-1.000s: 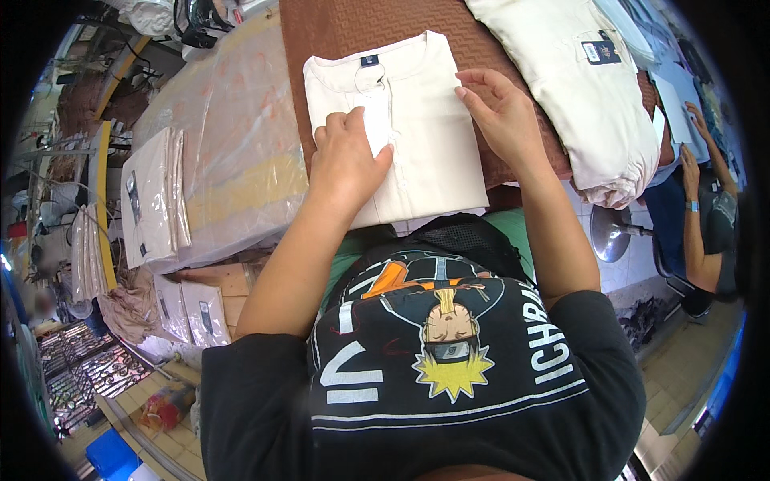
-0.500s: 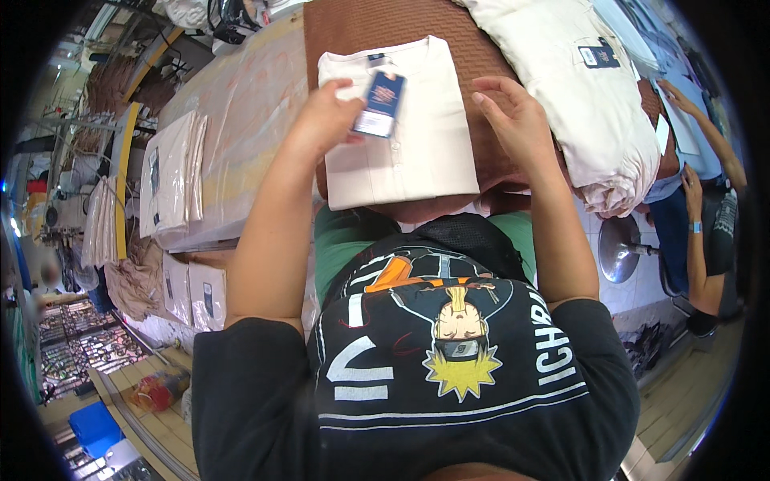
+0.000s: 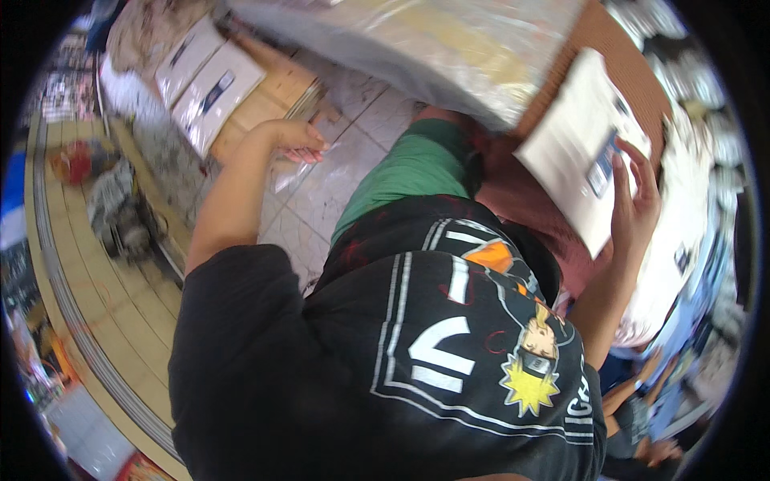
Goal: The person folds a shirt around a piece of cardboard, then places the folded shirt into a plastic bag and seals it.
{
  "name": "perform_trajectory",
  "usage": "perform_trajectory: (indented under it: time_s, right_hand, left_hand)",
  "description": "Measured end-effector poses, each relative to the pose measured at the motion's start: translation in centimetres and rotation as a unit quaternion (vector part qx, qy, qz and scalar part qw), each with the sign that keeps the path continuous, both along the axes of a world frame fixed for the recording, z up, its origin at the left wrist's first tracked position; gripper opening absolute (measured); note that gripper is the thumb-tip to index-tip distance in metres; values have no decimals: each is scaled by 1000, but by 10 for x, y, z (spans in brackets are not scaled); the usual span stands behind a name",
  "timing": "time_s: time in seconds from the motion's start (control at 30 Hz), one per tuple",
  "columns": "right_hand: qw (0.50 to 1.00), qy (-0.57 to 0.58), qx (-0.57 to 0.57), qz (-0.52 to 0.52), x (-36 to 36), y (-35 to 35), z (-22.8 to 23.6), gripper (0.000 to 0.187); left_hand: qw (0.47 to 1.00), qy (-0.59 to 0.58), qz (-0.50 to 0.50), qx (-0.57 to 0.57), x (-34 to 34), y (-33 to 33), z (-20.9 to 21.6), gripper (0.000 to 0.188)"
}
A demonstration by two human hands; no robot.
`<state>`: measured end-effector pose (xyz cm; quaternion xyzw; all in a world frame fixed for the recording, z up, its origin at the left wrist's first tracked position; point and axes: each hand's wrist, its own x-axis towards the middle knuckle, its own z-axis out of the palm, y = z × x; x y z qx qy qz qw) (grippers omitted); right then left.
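A folded cream shirt [image 3: 573, 140] with a dark blue and white hang tag [image 3: 601, 168] lies on the brown-covered work surface at the right. My right hand [image 3: 638, 192] rests over the shirt, its fingers stretched out and apart, thumb and forefinger at the tag's edge. Far to the left, my left hand [image 3: 297, 140] reaches down beside a wooden board or box [image 3: 273, 100], fingers bent and pressed together. Clear plastic film [image 3: 287, 172] shows by its fingertips; whether they grip it is hard to make out.
Packed cream garments [image 3: 212, 92] in clear bags lie on the board at the upper left. A plastic-covered block [image 3: 433, 52] stands ahead. White garments [image 3: 670, 256] hang or lie at the right, with another person's arm [image 3: 634, 393] below. A slatted bench [image 3: 112, 305] runs along the left.
My view and body have turned left. My left hand has left the tag and moved down left to the board; my right hand has come onto the shirt, where the tag now lies.
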<state>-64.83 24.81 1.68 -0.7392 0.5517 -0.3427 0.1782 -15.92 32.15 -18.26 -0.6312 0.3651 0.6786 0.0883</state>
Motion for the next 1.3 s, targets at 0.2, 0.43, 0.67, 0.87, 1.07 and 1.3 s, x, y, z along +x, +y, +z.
perform_trajectory:
  time_s: [0.2,0.43,0.67,0.87,1.07,1.3]
  right_hand:
    - [960,186,-18,207,118,-4,11,21]
    - [904,293,19,310,240,2,1,23]
    - [870,350,30,345,297,-19,-11,22]
    - [851,352,59,385,344,-36,-9,20]
    - [856,311,102,401,377,-61,-13,15]
    - [846,274,265,373,392,-71,-17,21]
  left_hand:
    - [969,-181,-151,72,51,112,-153,52]
    - [976,-187,-46,-106,39,127,-274,56]
    - [886,-403,175,-151,36,99,-312,37]
    - [886,-384,249,-73,31,122,-363,34]
    - [898,-363,248,-34,22,129,-396,31]
    - [912,-336,233,-28,18,126,-428,28]
